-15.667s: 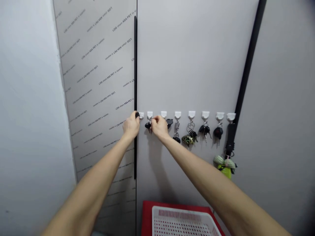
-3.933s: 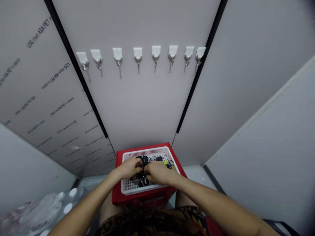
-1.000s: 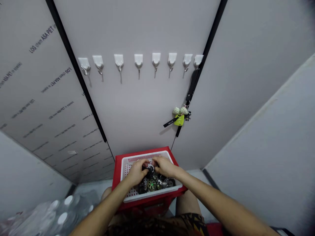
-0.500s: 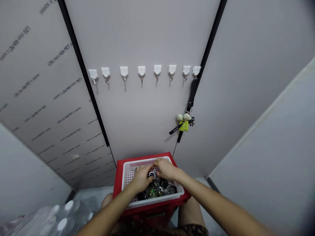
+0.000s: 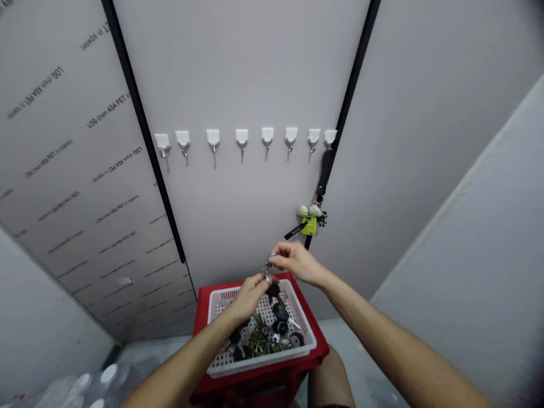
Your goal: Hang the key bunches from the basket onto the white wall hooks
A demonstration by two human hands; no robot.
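Note:
My right hand (image 5: 296, 263), closed in a pinch, has hold of the upper end of a silver metal keychain (image 5: 267, 269) above the basket. The fingers of my left hand (image 5: 250, 296) are closed on its lower end, by a ring. A black-headed key (image 5: 274, 291) shows just below my left fingertips; whether it hangs from the keychain I cannot tell. Under both hands sits a white perforated plastic basket (image 5: 313, 341) holding several keys and trinkets, among them a black key fob (image 5: 280, 311) and a round bronze-coloured charm (image 5: 258, 343).
The basket rests on a red box or stool (image 5: 203, 323) between my knees. Several white adhesive hooks (image 5: 242, 136) line the wall ahead. From the rightmost hangs a black strap (image 5: 324, 173) with a yellow-green pouch charm (image 5: 309, 226). Clear bottles (image 5: 111, 378) stand at lower left.
Both hands have risen from among the things in the basket, the right one further up and rightwards, lifting the keychain out. The view has shifted slightly.

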